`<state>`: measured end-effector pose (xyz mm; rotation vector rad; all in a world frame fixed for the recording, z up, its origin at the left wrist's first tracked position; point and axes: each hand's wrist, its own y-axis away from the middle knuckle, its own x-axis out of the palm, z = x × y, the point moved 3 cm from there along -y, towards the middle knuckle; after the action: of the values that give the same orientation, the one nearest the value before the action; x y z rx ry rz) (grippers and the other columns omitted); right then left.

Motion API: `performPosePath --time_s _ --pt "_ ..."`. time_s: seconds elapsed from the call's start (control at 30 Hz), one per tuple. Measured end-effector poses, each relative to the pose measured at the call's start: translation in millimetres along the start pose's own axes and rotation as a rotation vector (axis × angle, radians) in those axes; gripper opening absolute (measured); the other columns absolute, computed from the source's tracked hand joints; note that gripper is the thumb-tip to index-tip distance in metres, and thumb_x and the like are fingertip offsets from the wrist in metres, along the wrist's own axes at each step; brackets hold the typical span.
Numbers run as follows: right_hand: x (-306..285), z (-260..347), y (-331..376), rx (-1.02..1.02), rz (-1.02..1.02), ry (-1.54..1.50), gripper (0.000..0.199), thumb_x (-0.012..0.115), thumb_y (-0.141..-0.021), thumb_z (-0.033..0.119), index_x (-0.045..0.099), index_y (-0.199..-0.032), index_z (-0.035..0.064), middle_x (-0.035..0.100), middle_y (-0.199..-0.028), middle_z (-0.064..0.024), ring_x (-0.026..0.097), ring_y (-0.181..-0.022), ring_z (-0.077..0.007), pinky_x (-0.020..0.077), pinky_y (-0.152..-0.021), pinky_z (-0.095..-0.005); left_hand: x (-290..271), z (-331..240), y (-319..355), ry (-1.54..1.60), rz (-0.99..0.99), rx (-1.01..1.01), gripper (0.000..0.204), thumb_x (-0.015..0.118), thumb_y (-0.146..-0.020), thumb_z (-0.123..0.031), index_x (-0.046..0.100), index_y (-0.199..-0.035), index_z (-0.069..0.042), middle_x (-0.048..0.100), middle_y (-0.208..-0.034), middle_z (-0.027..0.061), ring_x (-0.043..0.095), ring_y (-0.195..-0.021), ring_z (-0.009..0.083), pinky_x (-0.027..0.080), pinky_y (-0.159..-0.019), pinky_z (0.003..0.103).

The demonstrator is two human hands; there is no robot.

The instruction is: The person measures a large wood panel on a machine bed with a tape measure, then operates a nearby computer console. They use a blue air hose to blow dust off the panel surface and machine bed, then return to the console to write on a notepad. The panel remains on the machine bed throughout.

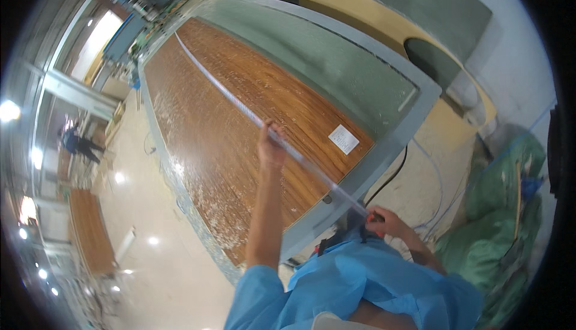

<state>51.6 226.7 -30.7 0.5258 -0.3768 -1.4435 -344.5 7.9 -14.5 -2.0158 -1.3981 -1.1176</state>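
Observation:
A long wood-grain panel (240, 102), scattered with pale shavings or dust, lies on a grey-green table (396, 84). The pale blade of a tape measure (231, 97) runs lengthwise over it, from the panel's far end back to my body. Partway along, my left hand (272, 143) is closed around the blade just above the panel. Beyond the panel's near edge, my right hand (391, 222) grips the reddish case of the tape measure close to my waist. A white label (343, 139) sticks to the panel near its right corner.
A dark cable (393, 180) hangs by the table's near corner. Green sacks or cloth (498, 222) are heaped at the right. Yellowish sheet material (360, 12) leans behind the table. Another wood-grain panel (91, 231) stands at the left, and a person (81, 144) is farther off.

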Motion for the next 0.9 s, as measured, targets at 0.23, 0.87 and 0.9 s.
performPosePath --time_s 0.23,0.87,0.9 --pt "-7.8 -22.6 46.5 0.148 0.389 0.012 0.067 0.082 -0.088 0.031 0.057 -0.144 0.0024 0.067 -0.112 -0.0051 0.063 -0.102 -0.0157 0.0494 -0.095 -0.0297 -86.2 -152.6 100.3 -0.029 -0.227 0.297 0.029 0.057 -0.108 -0.036 0.060 -0.116 -0.008 0.063 -0.089 0.0014 0.061 -0.074 0.0143 0.054 -0.067 0.030" --pt "220.7 71.7 -38.8 0.392 1.421 0.659 0.061 0.071 -0.092 0.032 0.056 -0.143 0.0033 0.065 -0.128 -0.0098 0.062 -0.112 -0.0166 0.0475 -0.100 -0.0308 -176.7 -55.3 869.2 0.305 -1.525 1.296 0.034 0.045 -0.114 -0.037 0.056 -0.115 -0.005 0.049 -0.080 -0.0004 0.046 -0.063 0.0092 0.043 -0.055 0.025" --pt "247.9 65.8 -31.8 0.418 1.462 0.715 0.061 0.071 -0.093 0.033 0.056 -0.144 0.0039 0.065 -0.127 -0.0098 0.062 -0.111 -0.0168 0.0476 -0.099 -0.0308 -175.1 -31.8 902.7 0.349 -1.567 1.316 0.034 0.045 -0.113 -0.039 0.057 -0.114 -0.007 0.050 -0.080 -0.0005 0.047 -0.063 0.0090 0.044 -0.055 0.025"
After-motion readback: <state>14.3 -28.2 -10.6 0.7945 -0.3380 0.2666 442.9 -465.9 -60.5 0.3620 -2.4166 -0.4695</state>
